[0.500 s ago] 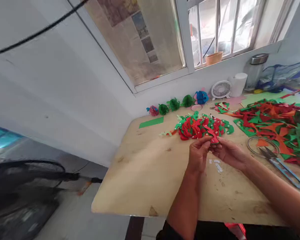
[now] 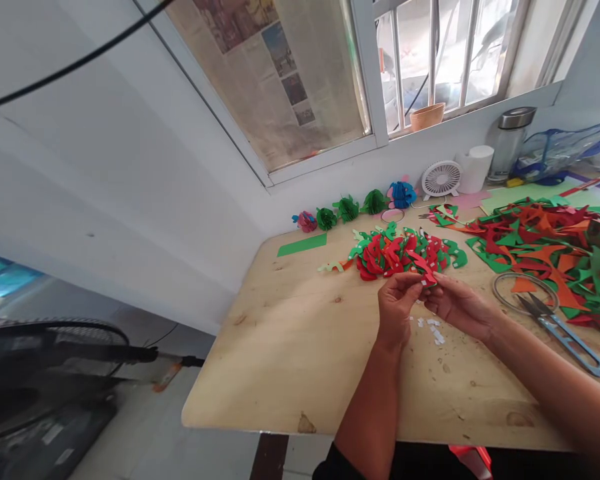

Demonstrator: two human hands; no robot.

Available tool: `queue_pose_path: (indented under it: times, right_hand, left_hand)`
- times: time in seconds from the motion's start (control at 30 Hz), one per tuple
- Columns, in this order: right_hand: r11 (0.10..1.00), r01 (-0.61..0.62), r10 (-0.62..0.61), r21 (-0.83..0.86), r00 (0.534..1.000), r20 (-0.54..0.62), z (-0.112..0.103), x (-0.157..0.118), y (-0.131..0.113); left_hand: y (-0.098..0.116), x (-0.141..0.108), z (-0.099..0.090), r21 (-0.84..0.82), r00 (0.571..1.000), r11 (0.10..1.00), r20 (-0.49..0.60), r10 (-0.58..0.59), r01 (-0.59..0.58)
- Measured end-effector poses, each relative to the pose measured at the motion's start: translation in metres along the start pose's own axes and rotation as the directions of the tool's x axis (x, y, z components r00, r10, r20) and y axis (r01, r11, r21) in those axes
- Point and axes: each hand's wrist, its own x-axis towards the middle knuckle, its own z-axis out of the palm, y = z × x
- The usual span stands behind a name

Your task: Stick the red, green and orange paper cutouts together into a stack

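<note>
From my remote seat, I see two bare hands held together at the near edge of the cut-out pile [image 2: 391, 257], a mound of red and green paper shapes on a pale wooden table [image 2: 290, 347]. My left hand [image 2: 397, 300] pinches a small red piece [image 2: 424, 268] between thumb and fingers. My right hand [image 2: 463, 305] grips the piece's other side with its fingertips; I cannot tell exactly how those fingers press. The piece is raised just in front of the pile, a white patch on its lower part.

Small white bits [image 2: 436, 331] lie on the near side of the pile. To its right are a heap of scraps [image 2: 555, 243], a clear ring [image 2: 499, 293] and blue-handled snips [image 2: 575, 341]. Left of it lies a green strip [image 2: 303, 245]; behind it stand folded paper ornaments [image 2: 349, 208] and a white fan [image 2: 441, 179].
</note>
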Motion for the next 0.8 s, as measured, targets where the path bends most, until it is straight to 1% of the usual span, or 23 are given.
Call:
queue_pose_path:
  times: [0.1,0.2,0.3,0.37,0.6,0.7,0.8]
  right_hand:
    - [1.0,0.014,-0.014,0.004,1.0,-0.026,-0.0024,0.0011,-0.0002]
    - [0.999,0.035,-0.035,0.015,0.999,-0.037,-0.0051,0.0023,0.0001]
    - [0.998,0.052,-0.051,0.02,0.998,-0.041,-0.007,0.003,0.0004]
    - [0.998,0.058,-0.058,0.015,0.997,-0.042,-0.0076,0.0031,0.0005]
    - [0.992,0.106,-0.107,-0.066,0.994,-0.015,-0.007,0.0031,0.001]
    - [0.992,0.101,-0.102,-0.078,0.995,-0.009,-0.008,0.004,0.0015]
    - [0.99,0.115,-0.118,-0.082,0.993,-0.028,-0.0098,0.0051,0.0015]
  left_hand:
    - [-0.0017,-0.0009,-0.0012,0.208,0.995,0.974,-0.025,0.093,-0.086]
    - [-0.0009,-0.0028,-0.001,0.44,0.981,0.882,-0.01,0.193,-0.169]
    - [0.001,-0.0041,0.0,0.568,0.965,0.793,0.014,0.261,-0.222]
    - [0.0013,-0.0041,0.0001,0.585,0.965,0.781,0.013,0.262,-0.22]
    - [-0.0038,-0.0021,-0.0029,0.567,0.983,0.811,-0.012,0.185,-0.146]
    - [-0.0061,-0.0016,-0.0033,0.555,0.983,0.819,-0.019,0.184,-0.143]
    - [-0.0072,-0.0016,-0.0035,0.558,0.982,0.819,-0.034,0.188,-0.137]
